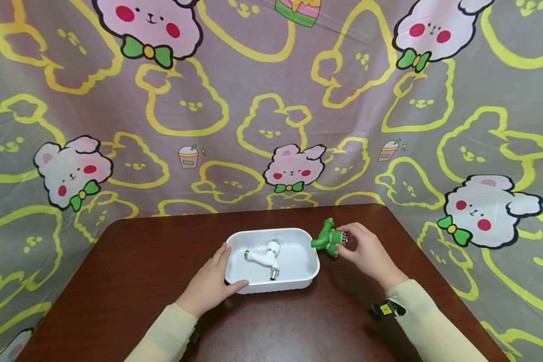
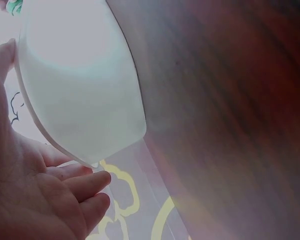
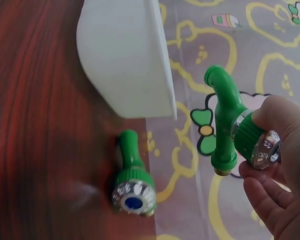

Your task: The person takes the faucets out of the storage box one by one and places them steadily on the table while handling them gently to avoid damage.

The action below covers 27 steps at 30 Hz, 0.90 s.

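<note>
My right hand (image 1: 366, 251) holds a green tap (image 3: 227, 115) by its ribbed knob, thumb on one side and fingers on the other. The tap is at the right end of a white basin (image 1: 271, 287); in the right wrist view it appears raised above the table. A second green tap (image 3: 132, 172), with a clear knob and blue centre, lies on the table beneath it. Inside the basin rests a white tap (image 1: 267, 258) with metal ends. My left hand (image 1: 210, 284) grips the basin's left end, thumb at the front rim and fingers along the side.
The basin stands on a dark reddish-brown table (image 1: 163, 261). A curtain (image 1: 235, 151) printed with cartoon animals hangs behind the table and along both sides.
</note>
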### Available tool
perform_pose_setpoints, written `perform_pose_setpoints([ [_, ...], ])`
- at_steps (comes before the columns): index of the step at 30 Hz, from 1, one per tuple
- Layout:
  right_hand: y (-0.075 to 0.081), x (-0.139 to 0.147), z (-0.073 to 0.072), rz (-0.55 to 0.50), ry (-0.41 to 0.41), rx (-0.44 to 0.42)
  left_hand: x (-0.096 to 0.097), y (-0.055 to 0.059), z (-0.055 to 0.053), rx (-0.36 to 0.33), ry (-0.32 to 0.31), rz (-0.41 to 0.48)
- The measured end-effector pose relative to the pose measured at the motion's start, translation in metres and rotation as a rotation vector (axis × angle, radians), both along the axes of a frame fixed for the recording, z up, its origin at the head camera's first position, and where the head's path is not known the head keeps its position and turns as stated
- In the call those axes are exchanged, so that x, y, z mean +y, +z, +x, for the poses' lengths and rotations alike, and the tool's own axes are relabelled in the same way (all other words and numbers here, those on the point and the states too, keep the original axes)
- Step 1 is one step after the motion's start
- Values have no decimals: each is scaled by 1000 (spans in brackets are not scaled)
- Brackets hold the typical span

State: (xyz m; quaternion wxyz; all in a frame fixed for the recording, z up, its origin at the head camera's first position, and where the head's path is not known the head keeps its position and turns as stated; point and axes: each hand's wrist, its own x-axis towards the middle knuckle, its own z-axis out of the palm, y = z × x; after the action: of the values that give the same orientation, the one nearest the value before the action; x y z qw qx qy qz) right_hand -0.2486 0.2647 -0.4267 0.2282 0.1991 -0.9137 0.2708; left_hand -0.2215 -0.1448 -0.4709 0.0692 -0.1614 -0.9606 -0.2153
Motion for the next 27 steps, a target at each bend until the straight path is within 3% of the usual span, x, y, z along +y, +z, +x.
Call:
perform_pose_setpoints([
  [10,-11,19,3,31,-46,-21,0,0,0,1,1,8],
  [27,-23,37,8,82,-89,-189,1,1,0,-9,3,5],
])
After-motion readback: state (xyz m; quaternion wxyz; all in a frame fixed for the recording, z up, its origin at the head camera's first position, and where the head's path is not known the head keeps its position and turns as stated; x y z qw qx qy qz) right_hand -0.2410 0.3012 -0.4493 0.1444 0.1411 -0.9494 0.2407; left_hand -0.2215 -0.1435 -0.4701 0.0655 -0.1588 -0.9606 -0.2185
